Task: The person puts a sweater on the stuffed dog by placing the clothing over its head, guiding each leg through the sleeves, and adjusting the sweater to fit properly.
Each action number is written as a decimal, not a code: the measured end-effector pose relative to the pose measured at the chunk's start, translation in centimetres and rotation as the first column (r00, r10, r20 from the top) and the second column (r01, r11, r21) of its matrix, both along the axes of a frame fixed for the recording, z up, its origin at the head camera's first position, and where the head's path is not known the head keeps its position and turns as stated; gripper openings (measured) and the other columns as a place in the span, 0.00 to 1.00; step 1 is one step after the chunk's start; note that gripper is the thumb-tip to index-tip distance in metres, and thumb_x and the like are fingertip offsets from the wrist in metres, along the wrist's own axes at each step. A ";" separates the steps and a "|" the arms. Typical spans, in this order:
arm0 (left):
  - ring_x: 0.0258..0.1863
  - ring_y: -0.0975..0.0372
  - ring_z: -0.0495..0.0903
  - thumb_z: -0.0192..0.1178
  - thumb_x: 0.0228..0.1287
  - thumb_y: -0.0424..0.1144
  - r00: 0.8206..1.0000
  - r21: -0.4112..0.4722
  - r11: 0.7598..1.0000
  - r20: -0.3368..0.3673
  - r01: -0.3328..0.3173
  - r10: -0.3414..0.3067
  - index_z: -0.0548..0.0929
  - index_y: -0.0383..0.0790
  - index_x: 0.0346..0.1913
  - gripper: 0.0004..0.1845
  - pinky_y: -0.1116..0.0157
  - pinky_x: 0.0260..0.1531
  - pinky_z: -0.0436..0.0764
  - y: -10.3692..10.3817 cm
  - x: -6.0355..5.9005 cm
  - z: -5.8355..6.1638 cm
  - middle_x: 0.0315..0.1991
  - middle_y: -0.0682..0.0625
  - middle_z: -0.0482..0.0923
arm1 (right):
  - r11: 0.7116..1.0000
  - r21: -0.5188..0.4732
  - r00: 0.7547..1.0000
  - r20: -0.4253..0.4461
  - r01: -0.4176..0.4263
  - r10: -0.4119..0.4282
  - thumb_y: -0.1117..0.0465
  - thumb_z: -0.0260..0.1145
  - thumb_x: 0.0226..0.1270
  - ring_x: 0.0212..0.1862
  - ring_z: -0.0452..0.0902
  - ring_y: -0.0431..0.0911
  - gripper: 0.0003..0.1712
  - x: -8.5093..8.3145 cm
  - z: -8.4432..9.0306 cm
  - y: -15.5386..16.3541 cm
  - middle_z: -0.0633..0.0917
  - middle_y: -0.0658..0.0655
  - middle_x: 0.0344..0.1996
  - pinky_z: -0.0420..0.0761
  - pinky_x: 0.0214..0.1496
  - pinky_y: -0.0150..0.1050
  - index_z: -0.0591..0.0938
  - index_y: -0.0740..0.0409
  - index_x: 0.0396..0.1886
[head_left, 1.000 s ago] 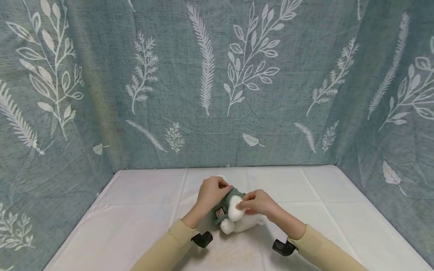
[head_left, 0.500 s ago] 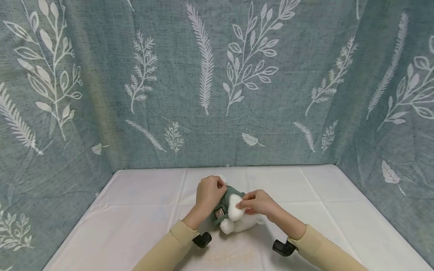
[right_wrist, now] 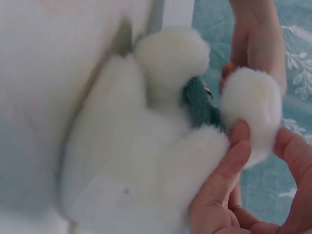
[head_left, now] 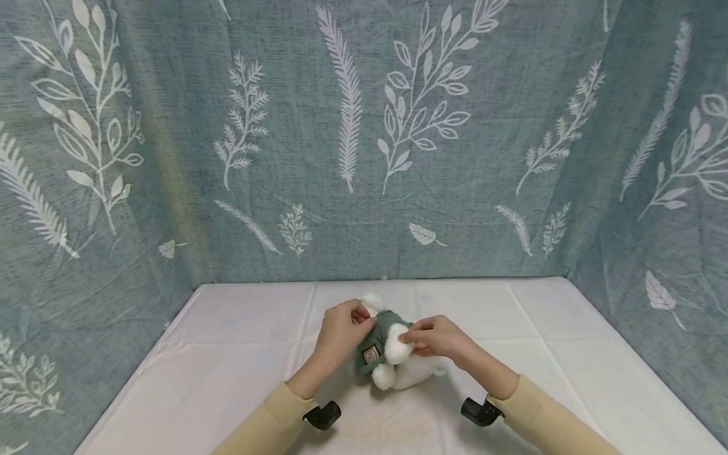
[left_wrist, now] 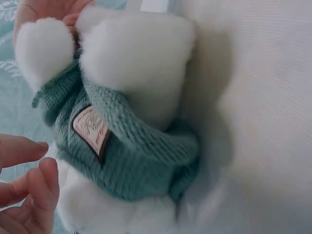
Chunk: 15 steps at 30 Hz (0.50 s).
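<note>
A white, fluffy stuffed toy (head_left: 415, 371) in a green knitted sweater (head_left: 372, 338) lies on the white-covered table. A small patch (left_wrist: 92, 131) with a dark border is sewn on the knit. My right hand (head_left: 440, 338) pinches a rounded white limb (right_wrist: 253, 109) of the toy between thumb and fingers. At the sweater's far left edge is my left hand (head_left: 341, 328). Its thumb and forefinger are bent toward each other, their tips slightly apart in the left wrist view, with nothing between them. The toy's far white end (head_left: 372, 302) shows just beyond that hand.
The white tablecloth (head_left: 244, 354) spreads around the toy on all sides. Blue-green curtains (head_left: 364, 240) with white leaf prints rise behind the table and at both sides. A black wrist camera (head_left: 322, 415) hangs under the left wrist, another black camera (head_left: 480, 412) under the right.
My left hand has come off the sweater's top and drawn back to the left, uncovering more of the toy's far white end. My right hand keeps its pinch, barely moving.
</note>
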<state>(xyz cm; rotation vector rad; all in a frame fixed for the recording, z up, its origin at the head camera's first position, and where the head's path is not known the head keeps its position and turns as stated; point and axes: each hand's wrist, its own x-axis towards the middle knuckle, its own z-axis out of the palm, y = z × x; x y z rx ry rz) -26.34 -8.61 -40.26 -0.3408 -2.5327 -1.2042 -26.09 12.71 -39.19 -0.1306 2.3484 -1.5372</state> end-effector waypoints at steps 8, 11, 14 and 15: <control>0.16 0.56 0.79 0.66 0.59 0.41 0.982 0.104 0.994 0.181 0.040 -0.058 0.81 0.40 0.28 0.08 0.66 0.15 0.76 -3.1 1.1 -1.5 0.22 0.45 0.81 | 1.000 0.030 0.997 -0.081 0.002 0.000 0.52 0.71 0.57 0.35 0.80 0.42 0.17 0.0 1.2 0.6 0.84 0.53 0.33 0.82 0.43 0.39 0.83 0.60 0.40; 0.18 0.54 0.81 0.66 0.58 0.41 0.956 0.147 0.987 0.276 0.061 -0.100 0.82 0.37 0.31 0.10 0.63 0.17 0.79 -3.9 1.2 -2.2 0.25 0.41 0.82 | 0.998 0.069 0.992 -0.125 0.008 0.001 0.50 0.70 0.58 0.35 0.79 0.43 0.17 -0.1 1.6 0.8 0.85 0.53 0.34 0.81 0.42 0.39 0.83 0.58 0.40; 0.21 0.55 0.82 0.67 0.57 0.43 0.917 0.200 0.976 0.364 0.090 -0.159 0.83 0.33 0.35 0.13 0.61 0.22 0.82 -4.3 1.3 -2.8 0.26 0.41 0.83 | 0.995 0.095 0.985 -0.175 0.013 0.004 0.49 0.69 0.59 0.36 0.79 0.43 0.18 -0.1 1.9 0.6 0.84 0.53 0.35 0.80 0.41 0.40 0.82 0.57 0.42; 0.22 0.55 0.83 0.67 0.58 0.43 0.905 0.219 0.970 0.385 0.103 -0.183 0.83 0.32 0.36 0.14 0.61 0.23 0.82 -4.3 1.4 -3.0 0.27 0.41 0.83 | 0.995 0.101 0.981 -0.193 0.015 0.004 0.49 0.69 0.60 0.37 0.79 0.43 0.18 -0.2 2.0 0.5 0.84 0.53 0.36 0.79 0.42 0.40 0.82 0.56 0.42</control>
